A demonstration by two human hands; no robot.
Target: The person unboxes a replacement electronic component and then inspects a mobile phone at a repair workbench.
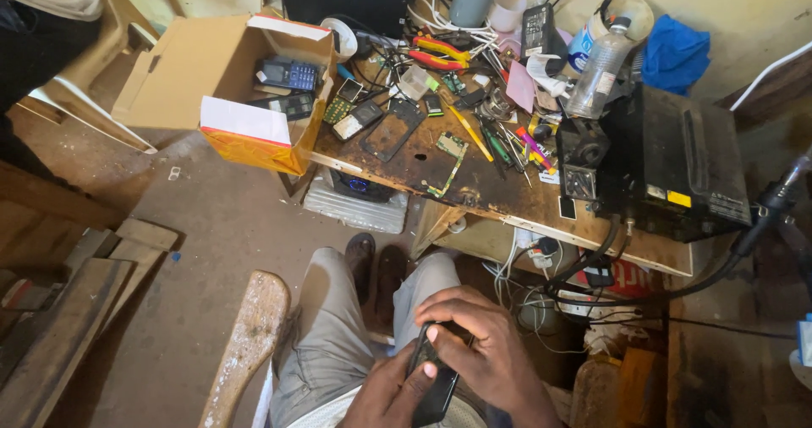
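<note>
We grip one glossy black phone [433,379] with both hands, left hand [391,394] beneath, right hand [478,343] curled over. At twelve o'clock, the scorched wooden worktop [491,193] carries one clear plastic bottle [597,73]; at eleven, one cardboard box [203,64] holds two keypad phones [288,74].

A black mobile phone [433,383], slim and dark-faced, lies tilted lengthwise over the lap, partly covered

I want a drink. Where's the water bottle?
The clear plastic bottle stands at the workbench's far right, just left of the blue cloth and behind the black box.
</note>
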